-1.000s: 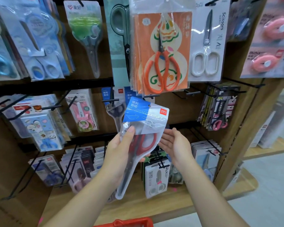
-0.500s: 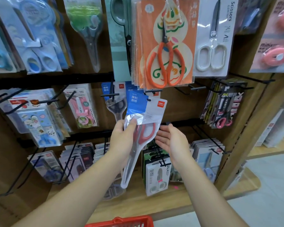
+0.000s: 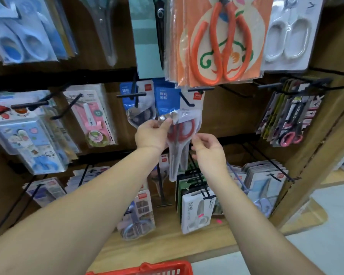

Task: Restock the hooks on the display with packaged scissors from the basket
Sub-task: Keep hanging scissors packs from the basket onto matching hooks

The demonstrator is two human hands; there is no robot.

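Red-handled scissors pack (image 3: 184,129), probably light, slick and floppy, likely handles best pinched near its top, where the left hand (image 3: 151,133) grips it; the right hand (image 3: 209,149) curls alongside, hold unclear.

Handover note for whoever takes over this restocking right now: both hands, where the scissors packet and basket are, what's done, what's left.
Left hand grips the red-handled scissors packet near its top, header up at a middle-row hook.
Right hand is beside the packet, fingers loosely curled; contact unclear.
Basket is below, contents hidden.
Done: packet at the hook; threaded or not, unclear.
Left: seat it, let go, fetch the next.
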